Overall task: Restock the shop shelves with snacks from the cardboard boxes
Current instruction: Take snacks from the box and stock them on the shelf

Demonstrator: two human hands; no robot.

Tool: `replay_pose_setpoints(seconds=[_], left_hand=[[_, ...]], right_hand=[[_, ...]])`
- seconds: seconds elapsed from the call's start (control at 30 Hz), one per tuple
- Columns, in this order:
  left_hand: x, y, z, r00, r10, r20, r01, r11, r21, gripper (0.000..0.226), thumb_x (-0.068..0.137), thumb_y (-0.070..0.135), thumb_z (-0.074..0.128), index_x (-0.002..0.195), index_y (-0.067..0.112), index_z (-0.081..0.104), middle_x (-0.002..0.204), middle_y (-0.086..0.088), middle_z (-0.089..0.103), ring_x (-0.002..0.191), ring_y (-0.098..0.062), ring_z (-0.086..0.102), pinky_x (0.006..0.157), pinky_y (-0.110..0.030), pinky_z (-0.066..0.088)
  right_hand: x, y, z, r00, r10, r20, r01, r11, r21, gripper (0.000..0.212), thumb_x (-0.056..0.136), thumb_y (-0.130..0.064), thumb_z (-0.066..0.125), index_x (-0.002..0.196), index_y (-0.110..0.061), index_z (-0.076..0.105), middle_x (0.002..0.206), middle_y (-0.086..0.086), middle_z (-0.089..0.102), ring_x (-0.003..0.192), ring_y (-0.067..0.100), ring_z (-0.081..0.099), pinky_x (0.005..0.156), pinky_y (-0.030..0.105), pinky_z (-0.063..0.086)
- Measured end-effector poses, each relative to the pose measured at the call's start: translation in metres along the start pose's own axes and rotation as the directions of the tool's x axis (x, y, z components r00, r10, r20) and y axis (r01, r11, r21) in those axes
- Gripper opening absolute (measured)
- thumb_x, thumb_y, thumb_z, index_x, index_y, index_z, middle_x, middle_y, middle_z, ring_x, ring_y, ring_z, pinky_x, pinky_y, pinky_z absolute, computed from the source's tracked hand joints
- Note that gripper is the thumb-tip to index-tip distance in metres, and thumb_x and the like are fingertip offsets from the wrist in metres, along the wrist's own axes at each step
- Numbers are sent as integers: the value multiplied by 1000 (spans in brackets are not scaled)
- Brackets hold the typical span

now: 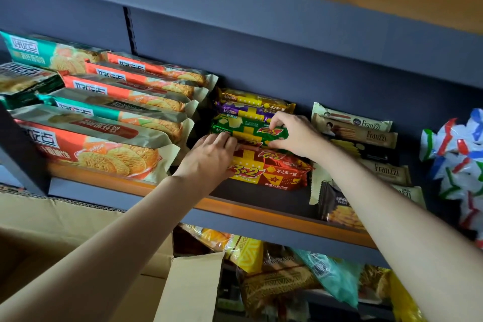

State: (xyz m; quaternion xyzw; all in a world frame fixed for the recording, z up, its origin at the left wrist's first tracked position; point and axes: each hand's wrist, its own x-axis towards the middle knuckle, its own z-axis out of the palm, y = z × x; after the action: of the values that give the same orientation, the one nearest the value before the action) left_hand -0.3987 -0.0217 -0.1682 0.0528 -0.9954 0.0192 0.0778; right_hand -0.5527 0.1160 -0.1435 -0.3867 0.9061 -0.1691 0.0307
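— So, how far along is the restock?

— Well into it, I'd judge. The shelf [251,213] carries a full file of long biscuit packs [104,123] toward its left end, a stack of 3+2 packs [261,138] in the middle, and Franzzi bars [366,136] to the right. A box [104,256] stands open below the front edge; its inside is out of sight, so I can't tell how much is left.

— And the hands?

— Both are on the middle stack. The right hand [292,136] has fingers and thumb curled round the green pack [248,129], pinching its right end. The left hand [209,158] lies on the stack's left side, fingers fairly straight, pressing against the packs; whether it grips anything I can't tell.

— Where does the green pack sit?

— On top of the red pack [269,171], which lies nearest the front edge, with purple and yellow ones behind.

— Materials?

— Glossy foil wrappers, crinkled at the sealed ends; slippery, I'd guess. The shelf is dark metal with an orange strip; the box is plain corrugated card.
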Motion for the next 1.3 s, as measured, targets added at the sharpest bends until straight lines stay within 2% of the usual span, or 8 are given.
replay_pose_setpoints(seconds=[0.27,0.4,0.57,0.7,0.87,1.1,1.2,1.3], left_hand=[[5,1,2,999,9,-36,-10,1000,-19,68,91,38,53,144,14,19,146,-3,26,135,-19,27,111,-28,18],[12,0,6,998,47,-30,-48,998,-39,67,94,37,45,147,11,14,157,-4,-6,145,-19,-1,116,-32,9],[18,1,12,1000,20,22,-19,1000,-23,69,96,36,42,147,9,5,158,-6,-1,145,-19,2,115,-32,10],[16,4,13,1000,-4,-9,4,1000,-2,67,97,36,42,147,10,7,157,-6,4,144,-21,9,114,-32,14],[11,5,10,997,-2,-72,1,1000,-23,62,93,37,48,143,15,21,150,-4,19,136,-20,25,110,-30,23],[31,1,7,997,-75,-15,74,996,-41,63,91,37,53,142,16,23,156,-3,-10,144,-19,1,111,-34,23],[35,-3,10,994,-106,-12,106,993,-47,64,92,38,52,143,15,21,157,-3,2,145,-17,3,111,-33,21],[38,-6,11,989,-143,-30,142,989,-45,67,91,36,54,143,14,18,157,0,8,145,-14,6,111,-32,22]], right_hand=[[9,0,-14,999,2,45,0,999,-51,27,97,-14,48,102,2,68,106,15,68,98,26,61,88,33,44],[14,-1,0,998,16,-60,-24,990,-142,27,96,-12,45,101,4,66,107,23,64,101,38,56,89,45,45],[13,2,11,990,-2,-144,-13,994,-105,23,94,-19,53,108,-8,68,114,12,61,110,27,50,94,36,41],[11,3,4,1000,3,-8,-3,1000,17,42,84,-29,69,119,-9,60,121,6,55,113,22,50,97,35,41],[10,-5,5,999,-42,-23,38,989,-141,18,79,-22,73,88,-20,57,108,1,48,108,21,47,88,32,37],[21,-2,6,989,-110,-96,100,990,-104,6,82,-22,71,79,-18,67,102,0,50,103,20,50,88,31,39],[21,6,-6,992,-58,-112,69,993,96,17,85,-33,65,90,-19,73,109,4,59,106,19,52,96,41,42],[9,14,-16,990,52,135,-66,993,96,65,77,-55,65,133,-26,49,149,2,29,138,20,27,113,42,24]])
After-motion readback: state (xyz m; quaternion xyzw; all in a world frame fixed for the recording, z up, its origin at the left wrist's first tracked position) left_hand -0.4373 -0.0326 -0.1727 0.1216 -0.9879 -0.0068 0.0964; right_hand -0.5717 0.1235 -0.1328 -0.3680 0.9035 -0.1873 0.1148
